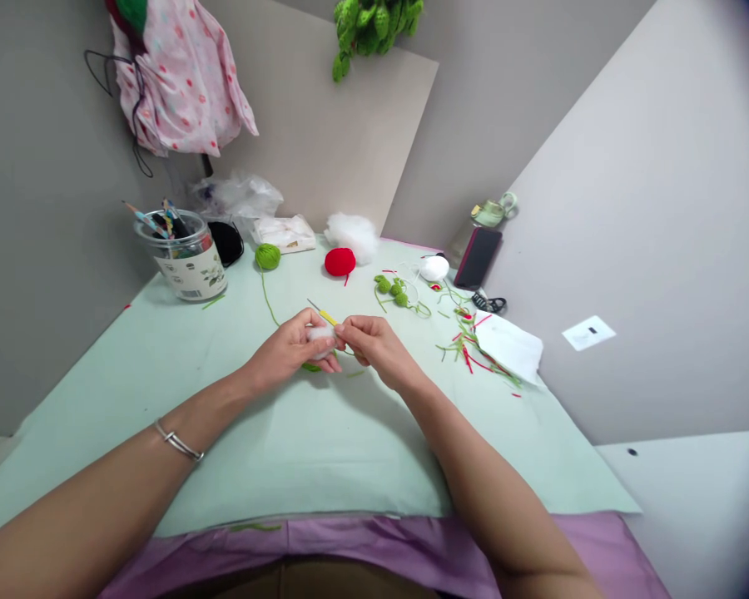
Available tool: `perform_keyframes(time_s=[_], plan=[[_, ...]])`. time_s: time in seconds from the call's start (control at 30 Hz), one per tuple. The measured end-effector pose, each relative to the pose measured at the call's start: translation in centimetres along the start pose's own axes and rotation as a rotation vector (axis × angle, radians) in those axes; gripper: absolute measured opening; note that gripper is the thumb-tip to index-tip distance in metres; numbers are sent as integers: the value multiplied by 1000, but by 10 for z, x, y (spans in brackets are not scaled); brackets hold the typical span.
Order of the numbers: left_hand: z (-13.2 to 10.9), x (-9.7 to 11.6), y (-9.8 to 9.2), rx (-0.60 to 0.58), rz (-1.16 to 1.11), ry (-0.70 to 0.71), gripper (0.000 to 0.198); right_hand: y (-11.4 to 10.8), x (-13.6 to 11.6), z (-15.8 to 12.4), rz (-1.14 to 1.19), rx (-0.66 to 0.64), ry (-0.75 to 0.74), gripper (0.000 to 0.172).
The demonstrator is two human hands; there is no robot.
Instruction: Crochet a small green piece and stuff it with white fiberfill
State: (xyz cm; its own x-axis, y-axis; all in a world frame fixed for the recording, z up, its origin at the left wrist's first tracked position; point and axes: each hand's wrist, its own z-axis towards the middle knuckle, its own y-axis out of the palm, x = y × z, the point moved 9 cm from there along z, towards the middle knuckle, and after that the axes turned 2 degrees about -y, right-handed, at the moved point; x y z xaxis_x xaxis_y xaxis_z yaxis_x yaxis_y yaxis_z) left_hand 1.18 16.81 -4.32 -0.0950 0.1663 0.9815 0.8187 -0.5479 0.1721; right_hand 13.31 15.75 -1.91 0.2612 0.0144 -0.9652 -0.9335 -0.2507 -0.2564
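My left hand point(293, 341) is closed around a soft white piece point(320, 334), which looks like stuffing or white crochet. Some green yarn work point(312, 367) shows below its fingers, mostly hidden by them. My right hand point(371, 343) pinches close beside the white piece, its thumb and forefinger at the yellow handle of a crochet hook point(328, 317). The hook's thin metal tip points up and to the left, over my left thumb. A green strand runs from the left hand to a green yarn ball point(268, 256) farther back.
At the back stand a pencil jar point(190, 270), a red yarn ball point(340, 262) and white fluff point(354, 237). To the right are small green crochet pieces point(394, 290), a white ball point(434, 267), a phone point(478, 259), yarn scraps point(468, 349) and white paper point(513, 343).
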Motion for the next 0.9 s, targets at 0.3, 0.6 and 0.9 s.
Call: perform_keyframes(time_s=[0.3, 0.6, 0.9], plan=[[1, 1, -10, 87, 33, -9, 39, 13, -16, -9, -109, -13, -72, 29], [-2, 7, -11, 243, 31, 59, 25, 14, -25, -11, -280, 94, -76, 16], [-10, 19, -2, 121, -83, 69, 31, -11, -15, -8, -400, 255, -42, 25]])
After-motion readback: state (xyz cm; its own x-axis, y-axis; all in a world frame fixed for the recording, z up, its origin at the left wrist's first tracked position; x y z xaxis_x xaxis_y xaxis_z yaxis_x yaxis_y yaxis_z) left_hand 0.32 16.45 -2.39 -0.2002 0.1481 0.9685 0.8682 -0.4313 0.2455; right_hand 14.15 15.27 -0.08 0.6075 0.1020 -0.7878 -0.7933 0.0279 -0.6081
